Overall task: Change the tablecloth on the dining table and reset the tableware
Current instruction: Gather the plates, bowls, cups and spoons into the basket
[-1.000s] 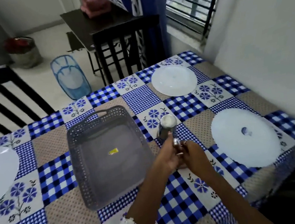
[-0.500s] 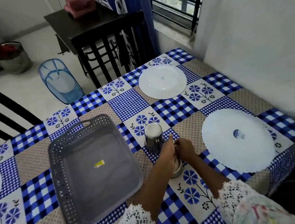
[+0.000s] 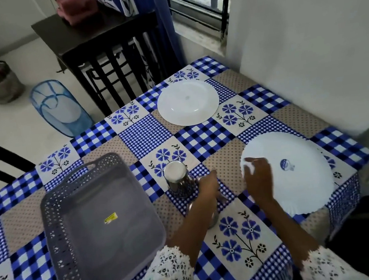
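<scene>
**Plate and tumblers go down on a fresh cloth**

A person resets a dining table already dressed in a blue-and-white patchwork tablecloth with checked and flowered squares. The right hand rests on the 9 o'clock rim of a white scallop-edged plate lying face down, its fingers curled over the edge in what looks like a light grip. The left hand reaches down just beside an inverted steel tumbler at the table's centre; whether its fingers pinch anything cannot be told, as the wrist hides them. A second steel vessel shows only as a sliver beneath that forearm. A round white plate sits at 12 o'clock, well apart, and an empty grey perforated plastic basket stands at 9 o'clock.

The step in hand appears to be setting the scalloped plate at its place. Done well, it would mean lifting the rim rather than dragging it, so the cloth stays flat, and keeping the plate clear of the tumbler while it is turned or squared to the table's edge.
</scene>
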Available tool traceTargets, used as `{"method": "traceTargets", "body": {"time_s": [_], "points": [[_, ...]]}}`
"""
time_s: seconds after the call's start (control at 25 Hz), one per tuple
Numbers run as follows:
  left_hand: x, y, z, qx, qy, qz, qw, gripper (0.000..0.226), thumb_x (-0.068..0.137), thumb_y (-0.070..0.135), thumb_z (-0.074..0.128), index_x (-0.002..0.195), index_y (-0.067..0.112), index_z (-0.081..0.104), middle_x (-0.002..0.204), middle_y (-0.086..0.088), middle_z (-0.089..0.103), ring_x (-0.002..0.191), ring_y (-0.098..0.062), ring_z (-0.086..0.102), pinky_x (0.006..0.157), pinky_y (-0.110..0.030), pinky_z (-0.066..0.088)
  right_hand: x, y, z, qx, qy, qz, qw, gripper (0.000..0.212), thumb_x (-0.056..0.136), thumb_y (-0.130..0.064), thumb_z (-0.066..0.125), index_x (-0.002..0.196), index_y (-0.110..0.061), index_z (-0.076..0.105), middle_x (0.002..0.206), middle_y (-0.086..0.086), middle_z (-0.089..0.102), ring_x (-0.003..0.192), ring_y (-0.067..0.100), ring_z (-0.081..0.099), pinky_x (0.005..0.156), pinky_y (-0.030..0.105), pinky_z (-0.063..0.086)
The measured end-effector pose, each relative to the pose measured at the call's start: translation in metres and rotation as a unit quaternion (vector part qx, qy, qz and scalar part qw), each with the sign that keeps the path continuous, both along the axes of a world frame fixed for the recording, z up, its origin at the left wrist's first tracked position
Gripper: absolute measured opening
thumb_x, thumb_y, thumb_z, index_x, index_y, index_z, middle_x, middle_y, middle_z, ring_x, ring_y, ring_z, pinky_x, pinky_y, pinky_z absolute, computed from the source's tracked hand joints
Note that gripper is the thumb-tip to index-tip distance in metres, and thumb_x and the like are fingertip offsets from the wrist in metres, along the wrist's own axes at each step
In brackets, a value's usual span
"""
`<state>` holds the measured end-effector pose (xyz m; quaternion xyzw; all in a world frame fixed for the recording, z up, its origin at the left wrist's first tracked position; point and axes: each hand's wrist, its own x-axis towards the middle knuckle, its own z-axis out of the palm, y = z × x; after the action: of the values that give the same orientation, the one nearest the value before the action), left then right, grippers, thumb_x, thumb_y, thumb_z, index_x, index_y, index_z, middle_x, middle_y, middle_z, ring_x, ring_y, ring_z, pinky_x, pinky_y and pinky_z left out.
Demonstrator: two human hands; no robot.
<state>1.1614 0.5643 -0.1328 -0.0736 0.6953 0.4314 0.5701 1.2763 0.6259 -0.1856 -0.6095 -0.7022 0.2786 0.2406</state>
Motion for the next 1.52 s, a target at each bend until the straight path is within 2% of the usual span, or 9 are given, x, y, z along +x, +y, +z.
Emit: {"method": "traceTargets", "body": {"time_s": [0.12,0.28,0.36,0.56,0.72,0.92,1.16,1.28,1.52], "points": [[0.022,0.027,-0.004,0.014,-0.028,-0.019,0.999,0.053,0.095,0.035,0.051,0.136,0.003,0.040,0.128,-0.015,0.051,0.101,-0.023,0.049,0.091,-0.033,0.046,0.082,0.046,-0.010,0.004,-0.078,-0.168,0.983,0.038,0.089,-0.023,0.059,0.118,0.002,0.059,0.121,0.030,0.052,0.114,0.043,0.047,0.096,0.050,0.039],[0.056,0.059,-0.035,-0.009,0.006,-0.077,0.997,0.069,0.089,0.044,0.057,0.135,-0.005,0.042,0.115,-0.021,0.057,0.108,-0.032,0.053,0.096,-0.038,0.043,0.139,0.088,-0.029,-0.164,-0.131,-0.170,0.963,0.069,0.086,-0.047,0.058,0.141,-0.011,0.038,0.145,0.026,0.033,0.134,0.042,0.027,0.110,0.051,0.021],[0.067,0.073,-0.051,-0.050,0.045,-0.118,0.991,0.075,0.085,0.048,0.060,0.134,-0.006,0.043,0.131,-0.026,0.051,0.121,-0.039,0.051,0.100,-0.044,0.043,0.146,0.093,-0.033,-0.151,-0.136,-0.162,0.966,0.071,0.082,-0.051,0.062,0.139,-0.014,0.040,0.143,0.023,0.036,0.132,0.041,0.031,0.108,0.052,0.025],[0.083,0.087,-0.039,-0.012,-0.005,-0.132,0.991,0.058,0.089,0.042,0.057,0.133,0.004,0.050,0.108,-0.008,0.060,0.087,-0.020,0.057,0.073,-0.023,0.050,0.151,0.098,-0.038,-0.148,-0.144,-0.178,0.962,0.069,0.076,-0.054,0.067,0.131,-0.018,0.046,0.137,0.022,0.043,0.126,0.041,0.036,0.101,0.052,0.032],[0.131,0.105,-0.031,-0.068,0.087,-0.211,0.971,0.062,0.090,0.043,0.055,0.139,0.010,0.037,0.143,-0.014,0.027,0.130,-0.035,0.031,0.104,-0.039,0.034,0.157,0.106,-0.038,-0.174,-0.123,-0.194,0.958,0.084,0.067,-0.060,0.072,0.134,-0.018,0.043,0.141,0.021,0.038,0.130,0.041,0.034,0.105,0.053,0.030],[0.124,0.116,-0.035,-0.068,0.068,-0.081,0.992,0.088,0.070,0.025,0.077,0.136,0.018,0.019,0.136,-0.011,0.021,0.119,-0.037,0.038,0.097,-0.045,0.044,0.167,0.136,-0.031,-0.270,-0.133,-0.230,0.926,0.124,0.054,-0.090,0.050,0.138,0.001,0.036,0.143,0.023,0.037,0.130,0.039,0.038,0.108,0.054,0.032],[0.119,0.112,-0.042,-0.034,0.049,-0.046,0.997,0.107,0.069,0.019,0.080,0.146,0.021,0.006,0.148,-0.008,0.014,0.098,-0.025,0.039,0.085,-0.044,0.054,0.164,0.154,-0.025,-0.287,-0.163,-0.248,0.911,0.108,0.077,-0.082,0.024,0.139,0.006,0.032,0.146,0.027,0.031,0.134,0.042,0.031,0.112,0.054,0.021],[0.116,0.110,-0.042,-0.027,0.041,-0.038,0.998,0.112,0.072,0.016,0.080,0.149,0.020,-0.001,0.154,-0.008,0.006,0.112,-0.030,0.040,0.078,-0.038,0.055,0.166,0.155,-0.027,-0.268,-0.182,-0.227,0.918,0.100,0.081,-0.078,0.024,0.135,0.006,0.038,0.142,0.027,0.038,0.129,0.042,0.037,0.110,0.054,0.027],[0.106,0.105,-0.040,-0.006,-0.022,0.048,0.999,0.106,0.073,0.001,0.075,0.147,0.026,0.004,0.140,-0.018,0.034,0.097,-0.026,0.047,0.052,-0.032,0.051,0.171,0.152,-0.032,-0.256,-0.159,-0.237,0.923,0.100,0.079,-0.079,0.023,0.126,0.006,0.048,0.130,0.026,0.050,0.117,0.042,0.049,0.100,0.054,0.040]]}}
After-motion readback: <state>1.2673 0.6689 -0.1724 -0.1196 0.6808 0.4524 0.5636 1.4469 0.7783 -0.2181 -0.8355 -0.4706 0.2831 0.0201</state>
